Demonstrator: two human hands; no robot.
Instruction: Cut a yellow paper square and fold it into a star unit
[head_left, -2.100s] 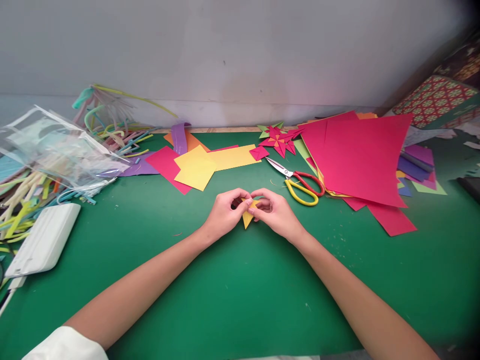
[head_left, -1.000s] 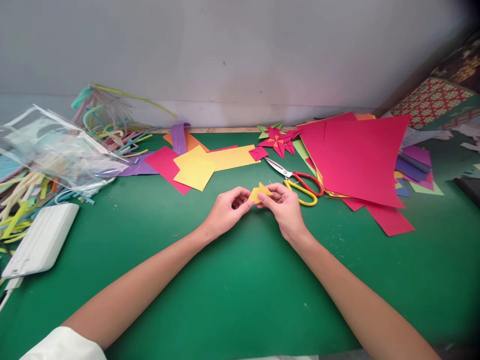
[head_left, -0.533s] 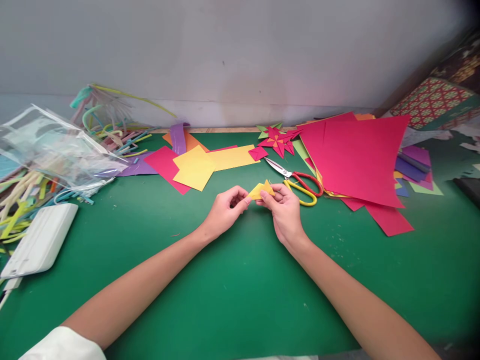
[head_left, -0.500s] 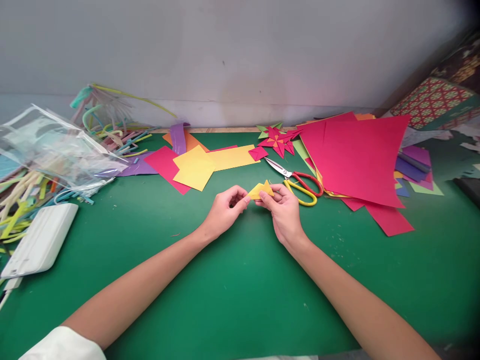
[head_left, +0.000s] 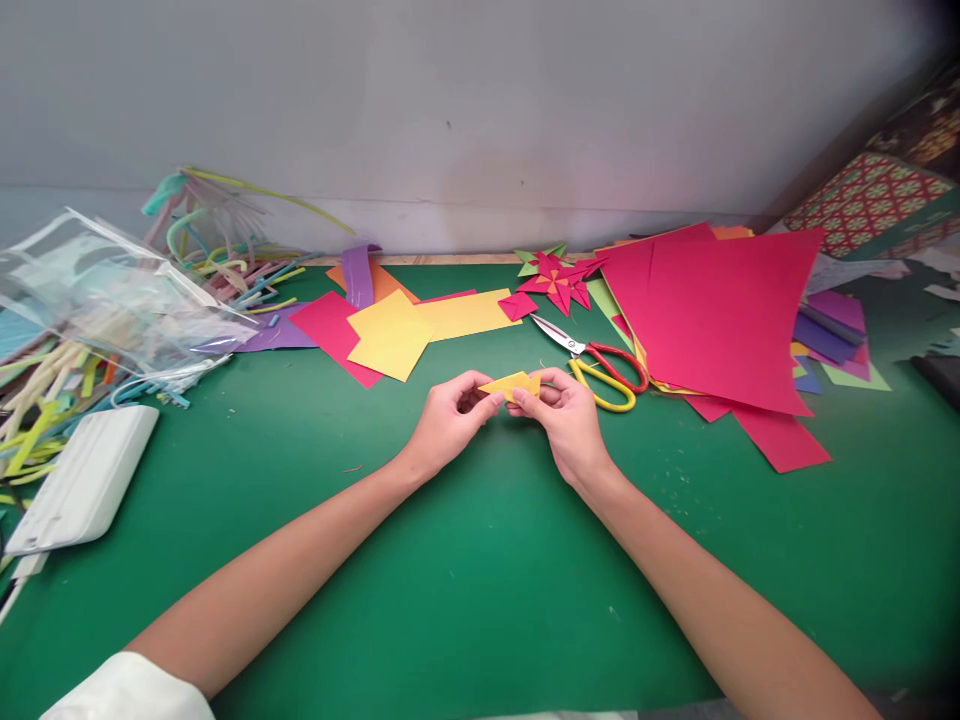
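A small folded piece of yellow paper [head_left: 510,383] is held up between both my hands over the green table. My left hand [head_left: 452,418] pinches its left part between thumb and fingers. On the other side, my right hand [head_left: 568,420] grips the right part, thumb in front and fingers curled behind. Just beyond my right hand lie scissors [head_left: 581,352] with one red and one yellow handle, blades slightly apart. A small folded red paper piece [head_left: 517,306] rests by the scissor tips, near a red folded-paper flower [head_left: 559,283].
A stack of red sheets [head_left: 712,320] lies to the right. Yellow paper [head_left: 390,335], red and purple pieces lie back left. At far left are a clear plastic bag [head_left: 112,290], pipe cleaners [head_left: 37,430] and a white device with a cable [head_left: 82,485]. A grey wall [head_left: 450,120] stands behind.
The yellow paper has turned in my hands; its point now reaches left over my left fingers and its top edge looks flatter. My hands stay in nearly the same place.
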